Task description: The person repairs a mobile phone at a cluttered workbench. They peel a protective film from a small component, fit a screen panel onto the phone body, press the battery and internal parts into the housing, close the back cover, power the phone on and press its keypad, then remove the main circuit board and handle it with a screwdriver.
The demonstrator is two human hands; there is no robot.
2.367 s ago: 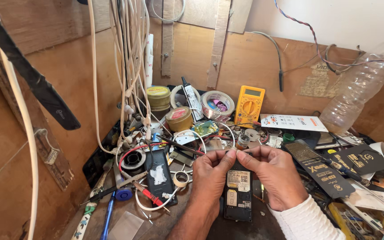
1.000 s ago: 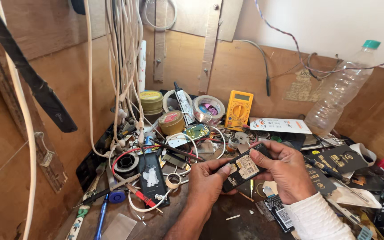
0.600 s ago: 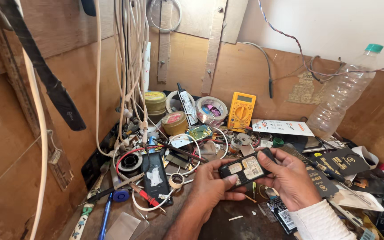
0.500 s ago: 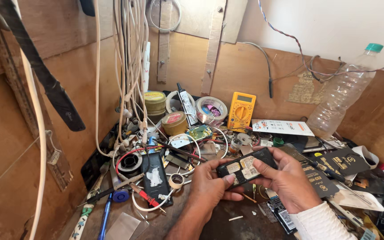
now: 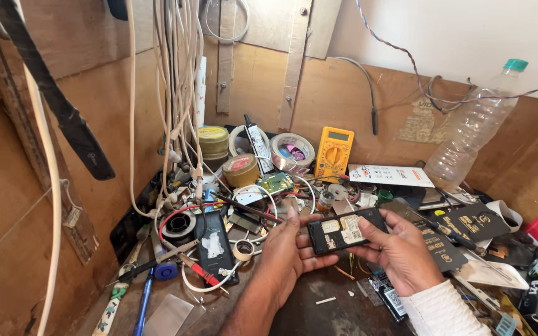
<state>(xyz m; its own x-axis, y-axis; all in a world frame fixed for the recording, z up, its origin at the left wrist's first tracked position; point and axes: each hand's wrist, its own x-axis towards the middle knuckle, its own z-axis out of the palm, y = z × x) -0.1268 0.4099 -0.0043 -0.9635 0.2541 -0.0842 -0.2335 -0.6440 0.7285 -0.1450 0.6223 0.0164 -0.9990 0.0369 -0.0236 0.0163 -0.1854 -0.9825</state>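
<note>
I hold a small black phone (image 5: 347,230) with its back cover off, stickers showing on the inside, between both hands above the cluttered bench. My left hand (image 5: 287,249) grips its left end. My right hand (image 5: 400,249), in a white sleeve, supports the right end with the thumb on top. The phone lies nearly level, tilted slightly up to the right.
A yellow multimeter (image 5: 333,151) leans at the back wall beside tape rolls (image 5: 291,149) and round tins (image 5: 241,169). A clear plastic bottle (image 5: 473,129) stands at the right. White cables (image 5: 175,93) hang at the left. Another black phone (image 5: 214,246), red probe leads and small boxes litter the bench.
I lifted the phone off the bench, turned it from upright to sideways, and now hold it nearly level between both hands. The camera has shifted slightly.
</note>
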